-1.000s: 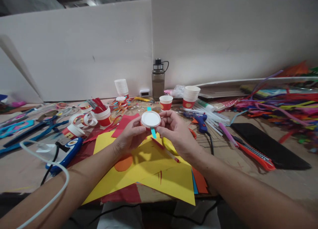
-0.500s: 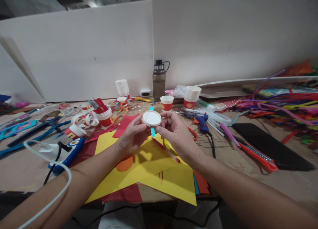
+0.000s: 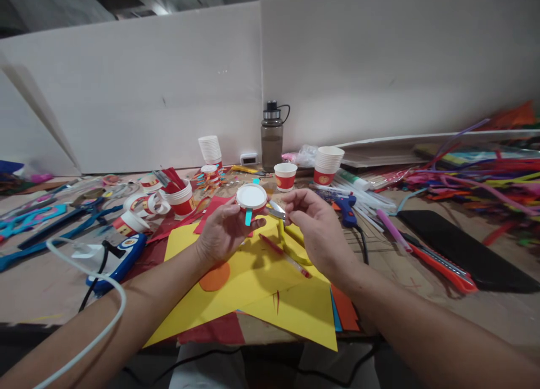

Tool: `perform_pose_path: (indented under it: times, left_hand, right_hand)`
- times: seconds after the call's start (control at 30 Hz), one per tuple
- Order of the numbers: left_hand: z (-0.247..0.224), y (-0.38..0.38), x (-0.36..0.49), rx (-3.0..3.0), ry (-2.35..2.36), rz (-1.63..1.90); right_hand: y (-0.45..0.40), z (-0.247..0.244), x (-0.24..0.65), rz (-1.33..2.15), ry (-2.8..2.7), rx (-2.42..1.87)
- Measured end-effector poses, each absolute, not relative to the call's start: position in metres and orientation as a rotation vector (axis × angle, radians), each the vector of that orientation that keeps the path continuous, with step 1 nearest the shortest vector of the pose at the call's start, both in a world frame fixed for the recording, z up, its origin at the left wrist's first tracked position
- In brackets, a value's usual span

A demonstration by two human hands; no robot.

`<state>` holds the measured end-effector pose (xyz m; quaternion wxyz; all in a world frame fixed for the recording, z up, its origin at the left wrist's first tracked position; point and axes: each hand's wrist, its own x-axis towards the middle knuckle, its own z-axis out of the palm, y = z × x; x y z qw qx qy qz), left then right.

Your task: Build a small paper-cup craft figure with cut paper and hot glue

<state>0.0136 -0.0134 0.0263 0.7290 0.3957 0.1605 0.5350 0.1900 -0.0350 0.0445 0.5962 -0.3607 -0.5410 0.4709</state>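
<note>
My left hand point(image 3: 221, 229) is closed round the side of a short, cut-down paper cup point(image 3: 252, 196), its white round face tilted up. A light-blue strip point(image 3: 248, 217) hangs over its near side, and another bit of blue sticks up behind it. To the right, my right hand point(image 3: 318, 226) hovers with half-curled fingers, the thumb and index finger apart. Close to those fingertips are the blades of yellow-handled scissors point(image 3: 295, 244); contact cannot be made out. Below lie yellow paper point(image 3: 253, 288), a red pen point(image 3: 291, 259) and an orange paper disc point(image 3: 214, 276).
Paper cups point(image 3: 286, 176) and a water bottle point(image 3: 272, 137) stand at the back. A blue glue gun point(image 3: 347, 209), a red box cutter point(image 3: 447, 269) and a black phone-like slab point(image 3: 468, 251) lie right. A white cable point(image 3: 113, 321) crosses over my left forearm.
My right hand has come off the cut-down cup and moved right, uncovering the scissors' blades. My left hand still holds the cup, now slightly further left.
</note>
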Motion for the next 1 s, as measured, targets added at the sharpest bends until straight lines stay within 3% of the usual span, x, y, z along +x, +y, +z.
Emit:
perform_pose_path:
  times: [0.47, 0.77, 1.0]
  left_hand:
    - [0.0220, -0.0111, 0.0088, 0.854, 0.342, 1.109]
    - [0.0250, -0.0144, 0.0130, 1.013, 0.420, 1.160]
    - [0.0207, -0.0127, 0.0153, 1.147, 0.489, 1.237]
  right_hand:
    - [-0.0338, 0.0493, 0.1929, 1.128, -1.328, -0.799]
    - [-0.0347, 0.0476, 0.1944, 0.765, -1.634, -0.961]
    - [-0.0333, 0.0448, 0.1925, 0.952, -1.566, -0.850]
